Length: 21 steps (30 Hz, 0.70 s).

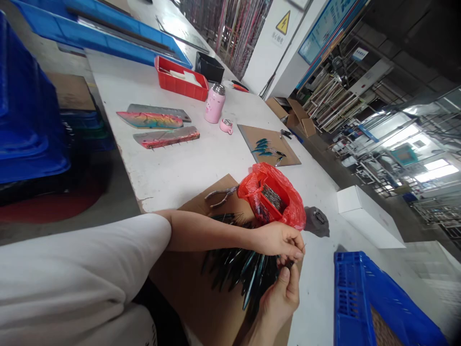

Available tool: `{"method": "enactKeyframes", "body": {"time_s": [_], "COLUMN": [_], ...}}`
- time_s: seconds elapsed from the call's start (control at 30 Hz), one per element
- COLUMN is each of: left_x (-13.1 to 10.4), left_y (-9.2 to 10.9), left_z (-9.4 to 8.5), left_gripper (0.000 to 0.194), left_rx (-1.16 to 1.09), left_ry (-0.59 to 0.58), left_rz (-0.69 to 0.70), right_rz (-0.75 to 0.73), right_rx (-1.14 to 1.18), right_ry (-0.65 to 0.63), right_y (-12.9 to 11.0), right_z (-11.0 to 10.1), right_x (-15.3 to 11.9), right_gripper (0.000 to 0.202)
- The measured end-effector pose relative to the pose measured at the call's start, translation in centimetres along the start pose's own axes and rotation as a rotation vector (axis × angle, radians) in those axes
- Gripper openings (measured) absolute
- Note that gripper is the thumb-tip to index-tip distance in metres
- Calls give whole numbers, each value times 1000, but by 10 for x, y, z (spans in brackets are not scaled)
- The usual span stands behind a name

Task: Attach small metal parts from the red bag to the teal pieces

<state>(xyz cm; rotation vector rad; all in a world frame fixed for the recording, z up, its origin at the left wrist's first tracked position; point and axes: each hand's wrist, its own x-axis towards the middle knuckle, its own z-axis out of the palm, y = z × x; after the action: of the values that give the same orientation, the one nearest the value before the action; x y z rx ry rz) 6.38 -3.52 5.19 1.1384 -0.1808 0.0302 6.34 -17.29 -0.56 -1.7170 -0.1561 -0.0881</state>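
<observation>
My left hand reaches across from the left, its fingers pinched on something too small to make out. Just below it, my right hand is closed with thumb and fingers pressed together near a small dark piece. The fingertips of both hands nearly meet. Beneath and beside them lies a pile of dark blue-green fishing lures on brown cardboard. Behind my left hand stands a red plastic bag around a red box of small metal parts. Pliers with open handles lie beside the bag.
On the white table are a board with several blue lures, a pink bottle, its cap, colourful large lures and a red tray. A grey roll, white box and blue crate are at right.
</observation>
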Motion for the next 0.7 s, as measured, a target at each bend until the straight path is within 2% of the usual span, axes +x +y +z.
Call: {"method": "enactKeyframes", "body": {"time_s": [0.43,0.7], "left_x": [-3,-2], "left_y": [6,2], "left_z": [2,3], "left_gripper": [17,19], "left_rx": [61,36], "left_ry": [11,42], "left_rz": [1,-49], "right_rz": [-20,23], "right_rx": [-16,1], "right_ry": [-2,20], "right_y": [3,3], "right_z": [0,1], "right_x": [0,-1], "right_gripper": [47,49]}}
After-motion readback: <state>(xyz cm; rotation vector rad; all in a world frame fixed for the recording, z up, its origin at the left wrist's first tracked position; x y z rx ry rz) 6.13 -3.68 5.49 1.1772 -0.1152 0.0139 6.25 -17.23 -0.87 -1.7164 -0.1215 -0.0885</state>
